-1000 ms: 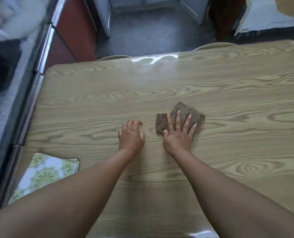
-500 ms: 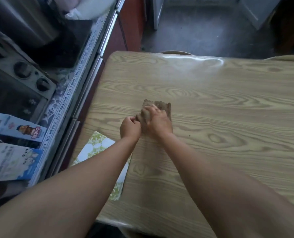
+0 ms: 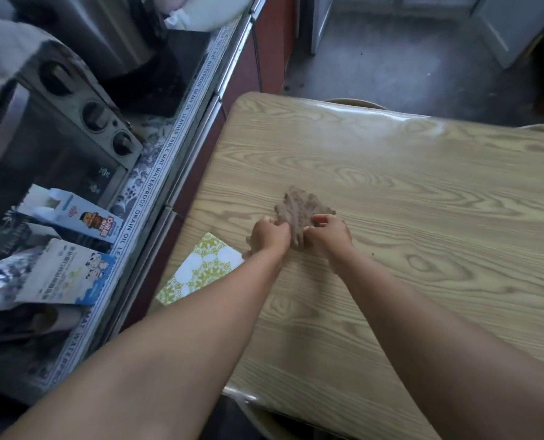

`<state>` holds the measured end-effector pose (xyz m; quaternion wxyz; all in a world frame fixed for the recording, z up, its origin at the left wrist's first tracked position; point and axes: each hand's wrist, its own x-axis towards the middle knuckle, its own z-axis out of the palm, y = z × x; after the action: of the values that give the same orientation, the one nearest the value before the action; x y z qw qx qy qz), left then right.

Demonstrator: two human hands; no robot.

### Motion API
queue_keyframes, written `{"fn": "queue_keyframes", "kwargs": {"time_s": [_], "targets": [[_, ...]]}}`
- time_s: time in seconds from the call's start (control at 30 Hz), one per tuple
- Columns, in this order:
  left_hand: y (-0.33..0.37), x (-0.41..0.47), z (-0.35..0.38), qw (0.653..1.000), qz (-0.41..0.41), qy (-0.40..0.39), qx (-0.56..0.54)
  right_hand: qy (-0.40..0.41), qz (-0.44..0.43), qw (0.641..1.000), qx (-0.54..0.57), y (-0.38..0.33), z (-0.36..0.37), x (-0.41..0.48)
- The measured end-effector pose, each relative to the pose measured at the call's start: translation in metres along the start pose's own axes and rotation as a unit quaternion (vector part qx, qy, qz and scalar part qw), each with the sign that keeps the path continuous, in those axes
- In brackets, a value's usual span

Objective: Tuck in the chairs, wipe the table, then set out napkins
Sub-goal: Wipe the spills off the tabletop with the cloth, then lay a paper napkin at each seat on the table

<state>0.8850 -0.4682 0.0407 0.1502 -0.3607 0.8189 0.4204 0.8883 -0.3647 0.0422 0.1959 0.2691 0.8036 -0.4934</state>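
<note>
You're facing one table (image 3: pixel 423 201). One brown cloth (image 3: pixel 296 214) is lying on it; you're working it with two hands, left hand (image 3: pixel 269 236) and right hand (image 3: pixel 329 238). One napkin stack (image 3: pixel 200 271) is sitting near table corner; sheets in it not countable. Three chair backs (image 3: pixel 356 103) are peeking past table edges: two at far edge, one at near edge. On counter, one toaster oven (image 3: pixel 42 147) is showing three knobs (image 3: pixel 94 115); two printed cartons (image 3: pixel 73 219) are lying beside it; one drain mat (image 3: pixel 156 173) is running underneath.
</note>
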Motion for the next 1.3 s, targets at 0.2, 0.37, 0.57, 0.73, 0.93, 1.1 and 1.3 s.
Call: {"fn": "queue_keyframes", "kwargs": {"time_s": [0.2, 0.37, 0.57, 0.73, 0.93, 1.1, 1.3], "targets": [[0.007, 0.009, -0.057, 0.990, 0.107, 0.070, -0.054, -0.023, -0.117, 0.991, 0.060, -0.041, 0.030, -0.022], [-0.007, 0.023, -0.102, 0.985, 0.117, 0.089, -0.093, -0.115, -0.120, 0.986, 0.016, -0.055, 0.047, -0.033], [-0.055, 0.026, -0.130, 0.987, 0.064, 0.106, -0.104, -0.125, -0.070, 0.990, -0.006, -0.033, 0.057, -0.051], [-0.106, 0.029, -0.135, 0.992, 0.005, 0.114, 0.052, -0.073, 0.006, 0.992, -0.105, 0.004, 0.062, -0.067], [-0.142, 0.022, -0.131, 0.993, -0.018, 0.088, 0.080, -0.070, 0.065, 0.988, -0.119, 0.033, 0.070, -0.088], [-0.146, 0.009, -0.121, 0.996, -0.058, 0.056, 0.037, -0.053, 0.080, 0.990, -0.100, 0.038, 0.072, -0.101], [-0.151, -0.008, -0.112, 0.995, -0.100, 0.024, 0.015, -0.080, 0.093, 0.991, -0.058, 0.057, 0.061, -0.113]]}}
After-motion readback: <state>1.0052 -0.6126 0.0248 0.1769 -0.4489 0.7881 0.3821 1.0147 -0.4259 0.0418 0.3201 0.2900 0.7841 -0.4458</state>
